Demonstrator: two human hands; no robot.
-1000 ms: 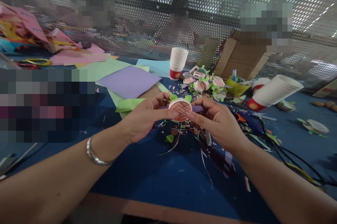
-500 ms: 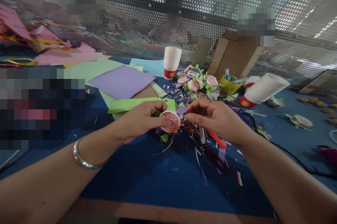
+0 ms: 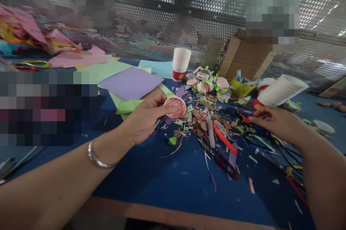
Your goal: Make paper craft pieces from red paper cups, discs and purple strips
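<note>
Pinching red-checked disc [image 3: 177,109] between thumb and fingers of left hand [image 3: 144,120], above dark-blue table [image 3: 162,179], beside paper scraps [image 3: 204,125] | poising right hand [image 3: 281,125], with bent fingers, just beside orange piece [image 3: 244,118]; cannot tell whether gripping anything | beyond scraps: pile of decorated discs [image 3: 202,86], near upright cup stack [image 3: 181,62]

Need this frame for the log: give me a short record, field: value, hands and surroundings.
Left hand: holds disc, thumb on its face
Right hand: apart from disc; fingers near an orange piece, contact unclear
Disc face: red grid, white rim
Wrist: silver bracelet, left
Table: blue; scraps strewn beyond and right of disc
Cups: one stack upright, another tilted
Paper: purple sheet on green sheets
Back: cardboard near perforated screen
</note>
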